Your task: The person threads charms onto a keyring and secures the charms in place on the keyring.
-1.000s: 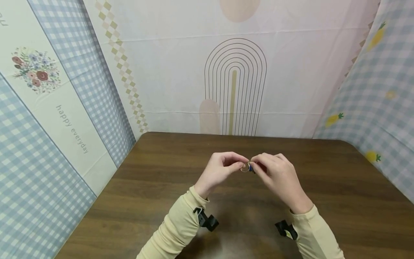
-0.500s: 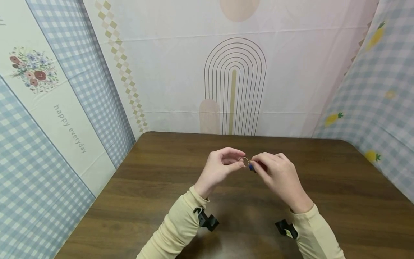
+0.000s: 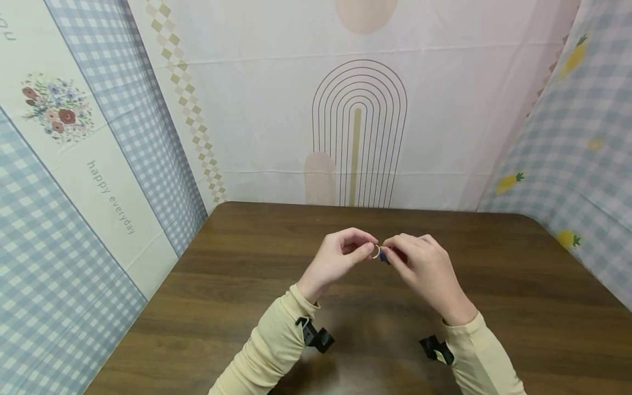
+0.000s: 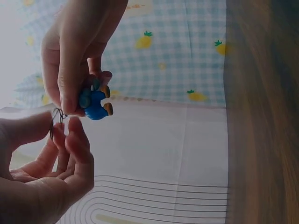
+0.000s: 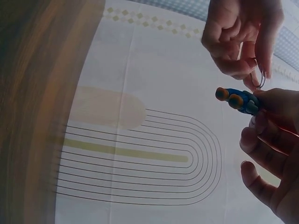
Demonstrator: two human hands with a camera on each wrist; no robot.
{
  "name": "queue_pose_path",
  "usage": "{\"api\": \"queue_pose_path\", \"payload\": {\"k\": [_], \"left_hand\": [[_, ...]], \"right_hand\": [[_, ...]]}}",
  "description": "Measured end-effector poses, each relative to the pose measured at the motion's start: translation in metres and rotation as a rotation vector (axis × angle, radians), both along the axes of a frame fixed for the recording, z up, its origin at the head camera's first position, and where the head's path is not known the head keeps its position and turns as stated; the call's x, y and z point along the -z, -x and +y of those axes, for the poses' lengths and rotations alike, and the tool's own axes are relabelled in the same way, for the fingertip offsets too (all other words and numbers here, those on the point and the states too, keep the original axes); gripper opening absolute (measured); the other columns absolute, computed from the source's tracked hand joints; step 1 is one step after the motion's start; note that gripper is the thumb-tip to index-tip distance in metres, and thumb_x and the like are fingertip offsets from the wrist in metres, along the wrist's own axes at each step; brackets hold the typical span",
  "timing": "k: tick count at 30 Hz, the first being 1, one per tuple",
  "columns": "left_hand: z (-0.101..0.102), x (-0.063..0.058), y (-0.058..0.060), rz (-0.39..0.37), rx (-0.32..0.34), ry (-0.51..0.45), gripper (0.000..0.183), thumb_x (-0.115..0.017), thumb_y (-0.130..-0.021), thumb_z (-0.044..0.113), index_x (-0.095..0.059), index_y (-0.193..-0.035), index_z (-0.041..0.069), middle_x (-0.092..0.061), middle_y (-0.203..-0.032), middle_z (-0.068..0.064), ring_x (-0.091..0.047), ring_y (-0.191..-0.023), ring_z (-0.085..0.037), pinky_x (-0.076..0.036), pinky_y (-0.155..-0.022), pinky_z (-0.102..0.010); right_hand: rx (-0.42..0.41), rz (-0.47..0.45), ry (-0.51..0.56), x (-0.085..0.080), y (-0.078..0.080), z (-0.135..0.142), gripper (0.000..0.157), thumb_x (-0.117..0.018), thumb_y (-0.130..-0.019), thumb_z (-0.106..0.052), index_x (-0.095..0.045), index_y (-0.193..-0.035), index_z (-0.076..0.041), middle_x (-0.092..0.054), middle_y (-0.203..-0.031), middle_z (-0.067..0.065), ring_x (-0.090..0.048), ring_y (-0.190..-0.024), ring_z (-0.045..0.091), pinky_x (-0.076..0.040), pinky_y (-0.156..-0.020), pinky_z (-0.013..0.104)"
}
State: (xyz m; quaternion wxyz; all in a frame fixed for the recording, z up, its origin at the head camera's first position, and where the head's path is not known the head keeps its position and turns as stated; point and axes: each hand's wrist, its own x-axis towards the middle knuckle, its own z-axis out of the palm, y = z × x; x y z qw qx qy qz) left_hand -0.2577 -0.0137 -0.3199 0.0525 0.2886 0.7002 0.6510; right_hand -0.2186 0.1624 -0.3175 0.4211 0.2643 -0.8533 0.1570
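A keychain with a small blue figure [image 4: 96, 107] and a metal split ring [image 3: 377, 252] is held between both hands above the table. The figure has orange-brown feet. My left hand [image 3: 338, 258] pinches the ring between thumb and fingertips. From the other side my right hand [image 3: 424, 269] grips the figure's top, close to where it joins the ring. In the right wrist view the figure [image 5: 238, 100] juts out from the right thumb and fingers, its feet pointing left. Part of the figure is hidden by the right fingers.
A brown wooden table [image 3: 237, 307] lies beneath the hands. Behind it hangs a pale patterned cloth [image 3: 266, 120], with checked cloths [image 3: 592, 164] at the sides. Each sleeve carries a black wrist camera [image 3: 316, 336].
The left fingers spread apart around the ring half a second ago and have now come together on it again. The ring has turned slightly. The right hand stays nearly still.
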Motion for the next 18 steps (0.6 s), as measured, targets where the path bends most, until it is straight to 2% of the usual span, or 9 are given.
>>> {"api": "queue_pose_path", "payload": {"k": [4,11,18], "left_hand": [[-0.001,0.000,-0.002,-0.016,0.004,-0.009,0.024,-0.066,-0.079,0.011,-0.062,-0.102,0.004,-0.058,-0.081,-0.004,-0.058,-0.070,-0.006,-0.049,-0.067,-0.020],[-0.008,0.002,-0.004,-0.047,0.006,-0.064,0.021,-0.064,-0.080,0.008,-0.066,-0.101,0.005,-0.067,-0.096,-0.014,-0.067,-0.079,-0.016,-0.052,-0.075,-0.027],[-0.015,0.002,-0.008,-0.021,0.059,-0.044,0.020,-0.063,-0.081,0.008,-0.067,-0.100,0.003,-0.067,-0.096,-0.019,-0.067,-0.080,-0.017,-0.052,-0.077,-0.027]], "right_hand": [[0.006,-0.002,-0.004,0.000,-0.001,-0.002,0.005,-0.067,-0.077,-0.015,-0.063,-0.079,-0.016,-0.062,-0.072,-0.011,-0.053,-0.060,0.003,-0.032,-0.064,0.021],[0.001,-0.020,0.006,0.002,-0.007,-0.008,0.004,-0.067,-0.077,-0.013,-0.064,-0.079,-0.015,-0.061,-0.069,-0.009,-0.047,-0.056,0.002,-0.036,-0.066,0.025],[0.008,-0.011,0.004,0.004,-0.013,-0.013,0.004,-0.066,-0.077,-0.013,-0.064,-0.080,-0.015,-0.062,-0.070,-0.009,-0.048,-0.056,0.002,-0.037,-0.066,0.026]]}}
